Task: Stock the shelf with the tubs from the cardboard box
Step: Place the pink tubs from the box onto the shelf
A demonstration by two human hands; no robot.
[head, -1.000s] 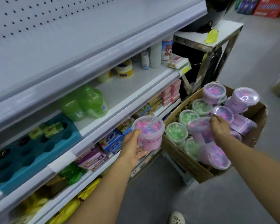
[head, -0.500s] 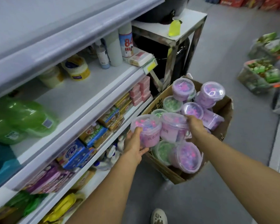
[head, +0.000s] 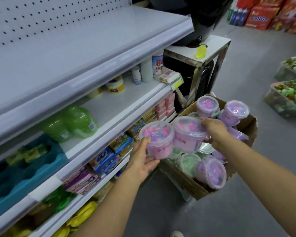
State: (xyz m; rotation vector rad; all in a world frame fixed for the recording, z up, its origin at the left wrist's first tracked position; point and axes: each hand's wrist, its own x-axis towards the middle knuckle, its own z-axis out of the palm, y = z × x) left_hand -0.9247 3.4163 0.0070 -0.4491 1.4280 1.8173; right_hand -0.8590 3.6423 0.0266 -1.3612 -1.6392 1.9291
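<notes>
At the shelf front: I'm seeing two pink tubs up out of the box, side by side and touching, one in each hand.
Left hand [head: 143, 159]: wrapped under and round the left tub [head: 156, 141], thumb on its near wall, gripping it.
Right hand [head: 214, 130]: clamped on the right tub [head: 189, 134] from its three o'clock side, fingers over the lid rim.
Cardboard box [head: 183, 182]: sits at four o'clock from the hands, on the floor, with plenty of pink and green tubs left inside.
Shelf [head: 126, 98]: the bare stretch lies at ten o'clock from the tubs, between the green bottles [head: 70, 122] and the yellow jar [head: 115, 84].
How I'd do it: lift both tubs level, keep them upright so the lids stay seated, clear the shelf's front lip, then set them down flat, well back from the edge.
Watch for: the right grip rides mostly on the lid, so I'd judge a lower hold safer.
Progress: early, I reckon; no tub of this kind shows on the shelf.
</notes>
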